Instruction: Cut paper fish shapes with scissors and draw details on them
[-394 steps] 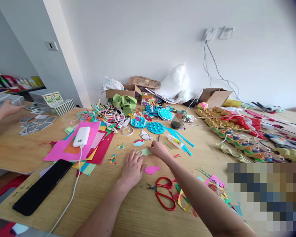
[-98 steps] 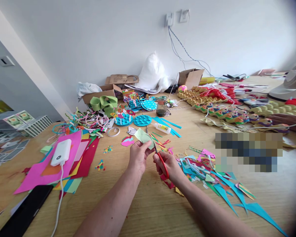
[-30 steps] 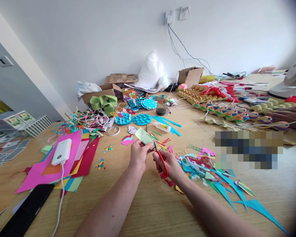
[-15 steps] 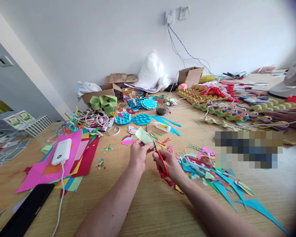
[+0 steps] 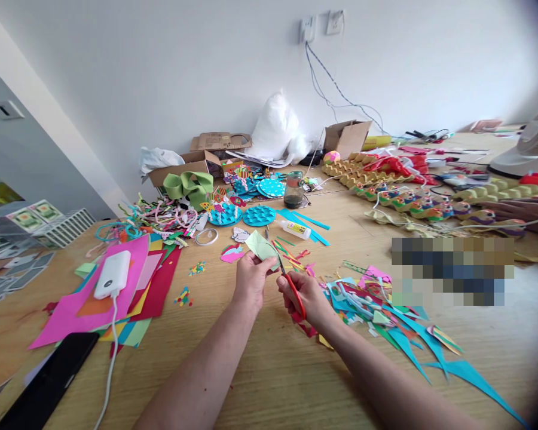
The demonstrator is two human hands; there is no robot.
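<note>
My left hand (image 5: 251, 279) pinches a small piece of light green paper (image 5: 260, 246) above the middle of the table. Curved dark lines show on the paper. In my right hand (image 5: 305, 297) is a pair of red-handled scissors (image 5: 296, 294), fingers closed round the handles. The blades point up and away, and they meet the paper's right edge; how far they stand apart is too small to tell. Just beyond the hands lie a glue bottle (image 5: 295, 229), thin coloured paper strips (image 5: 291, 258) and a pink and red paper cutout (image 5: 232, 253).
Coloured paper sheets (image 5: 155, 292) hold a white power bank (image 5: 112, 274) at left, its cable running towards me past a black phone (image 5: 47, 382). Paper scraps (image 5: 403, 334) spread at right. Blue paper discs (image 5: 259, 215), a glass jar (image 5: 294, 190) and egg cartons (image 5: 412, 200) stand farther back.
Almost nothing differs. Both hands keep their places, with the scissors still at the green paper's edge and only a very slight shift of paper and blades.
</note>
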